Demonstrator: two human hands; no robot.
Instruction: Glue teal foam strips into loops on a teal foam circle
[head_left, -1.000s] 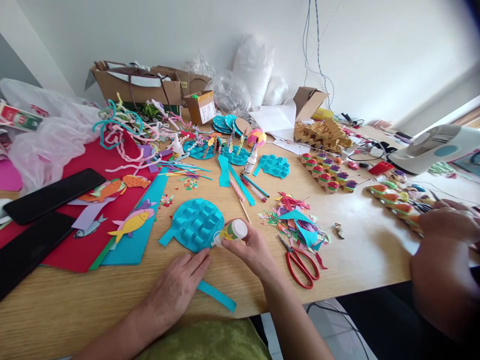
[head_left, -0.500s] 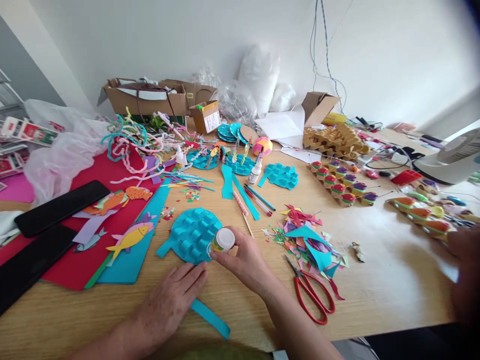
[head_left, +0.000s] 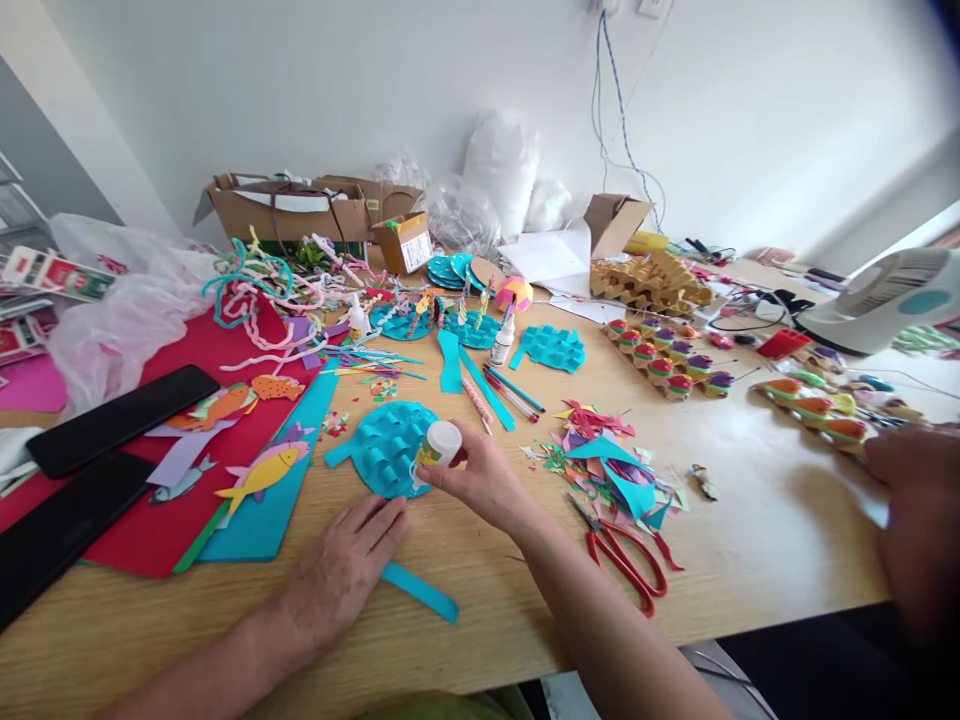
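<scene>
My right hand is closed round a small white glue bottle, tipped with its nozzle against the near edge of a teal woven paper disc on the wooden table. My left hand lies flat on the table just below the disc, fingers stretched out, resting on one end of a teal paper strip. Nothing is held in the left hand.
Red-handled scissors and a heap of coloured paper scraps lie to the right. Red and teal sheets with paper fish and two black phones lie left. Another person's hand works at painted egg-carton pieces far right.
My right hand has tipped the glue bottle further down onto the disc's edge. The left hand has stayed flat on the strip. The view has shifted a little.
</scene>
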